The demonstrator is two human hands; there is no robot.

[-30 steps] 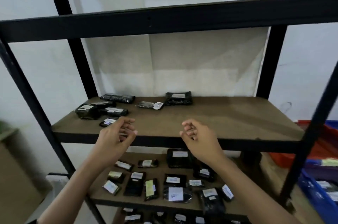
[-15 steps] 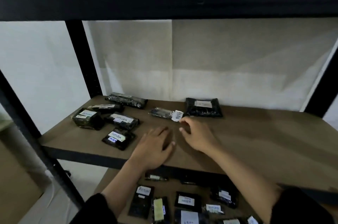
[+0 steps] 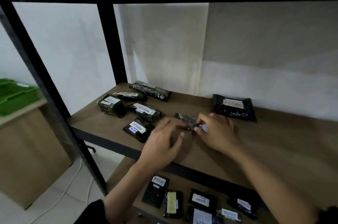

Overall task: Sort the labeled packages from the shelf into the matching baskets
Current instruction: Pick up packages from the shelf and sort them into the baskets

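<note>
A small dark package (image 3: 184,118) with a white label at its right end lies in the middle of the brown shelf board (image 3: 274,141). My right hand (image 3: 217,132) pinches its label end between thumb and fingertips. My left hand (image 3: 162,143), blurred, reaches in from the left with fairly straight fingers touching the package's near side. Several black packages with "RETURN" labels lie to the left, one (image 3: 138,128) close beside my left hand, another (image 3: 144,112) behind it. A larger black labelled package (image 3: 234,106) sits at the back right.
Green baskets (image 3: 14,96) stand at the far left on a cardboard-coloured surface. A black upright post (image 3: 45,86) frames the shelf's left front corner. The lower shelf holds several labelled packages (image 3: 155,192). A dark shelf beam runs overhead.
The view moved closer to the shelf. Both hands went forward over the board onto the small middle package, and my right hand took hold of its label end.
</note>
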